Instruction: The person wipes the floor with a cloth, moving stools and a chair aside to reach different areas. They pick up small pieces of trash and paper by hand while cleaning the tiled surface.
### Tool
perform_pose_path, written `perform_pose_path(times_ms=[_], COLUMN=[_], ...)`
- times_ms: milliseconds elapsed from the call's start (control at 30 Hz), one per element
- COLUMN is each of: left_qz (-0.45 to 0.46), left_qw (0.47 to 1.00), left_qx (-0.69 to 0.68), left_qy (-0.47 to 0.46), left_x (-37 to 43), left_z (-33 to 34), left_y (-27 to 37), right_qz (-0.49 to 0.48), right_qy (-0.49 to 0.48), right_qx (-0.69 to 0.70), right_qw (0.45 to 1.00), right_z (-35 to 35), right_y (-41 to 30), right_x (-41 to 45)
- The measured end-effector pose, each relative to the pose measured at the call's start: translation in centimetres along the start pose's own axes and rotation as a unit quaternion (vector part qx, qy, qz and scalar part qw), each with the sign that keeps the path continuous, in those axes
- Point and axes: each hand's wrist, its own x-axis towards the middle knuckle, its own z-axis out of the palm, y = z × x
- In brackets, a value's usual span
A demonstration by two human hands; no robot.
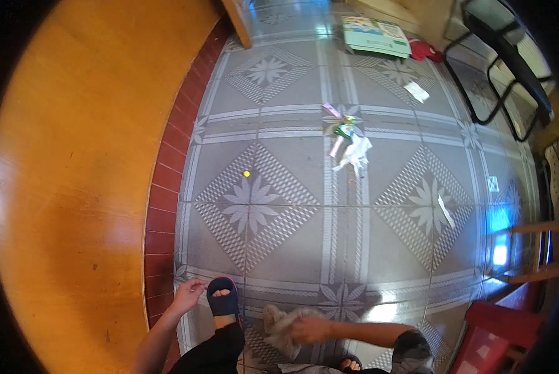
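My right hand (309, 330) grips a crumpled grey-beige cloth (281, 327) at the lower middle, low over the patterned tile floor (288, 238). Part of the cloth is hidden under my fingers. On the left, my left hand (190, 294) hovers beside a dark blue slipper (222, 295) on my foot. Its fingers are curled together and nothing shows in them. Farther ahead lies a small heap of litter: a crumpled white tissue (355, 152), a green wrapper (344, 131) and pink strips (331, 111). A small yellow ball-like piece (246, 173) rests on the tiles to the left.
A varnished wooden surface (83, 163) with red tiles (163, 194) along its edge fills the left. White paper scraps (417, 92) (446, 211) lie right. Beyond are a pale green box (376, 39), red cloth (424, 50) and black-framed chair (504, 61). A red stool (499, 322) stands lower right.
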Motion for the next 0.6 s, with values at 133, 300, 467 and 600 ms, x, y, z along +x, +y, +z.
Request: perform_pose_path(times_ms=[133,300,467,600], left_qz=[0.022,0.091,0.158,0.225], left_qw=[0.996,0.983,0.96,0.908], left_qx=[0.044,0.015,-0.084,0.013], left_qy=[0.076,0.157,0.217,0.354], left_x=[0.9,9.6,18.0,21.3], left_z=[-4.2,-2.7,-0.2,1.4], left_y=[-3.7,-0.5,2.0,3.2], right_qz=[-0.083,0.218,0.35,0.194], right_qy=[-0.038,0.136,0.378,0.297], right_qx=[-0.222,-0.393,-0.332,-0.322], right_qw=[0.971,0.883,0.79,0.878], right_z=[-12.8,-24.6,-30.7,-21.2], right_y=[9.1,22.4,18.8,13.1], right_x=[10.5,15.7,23.8,25.8])
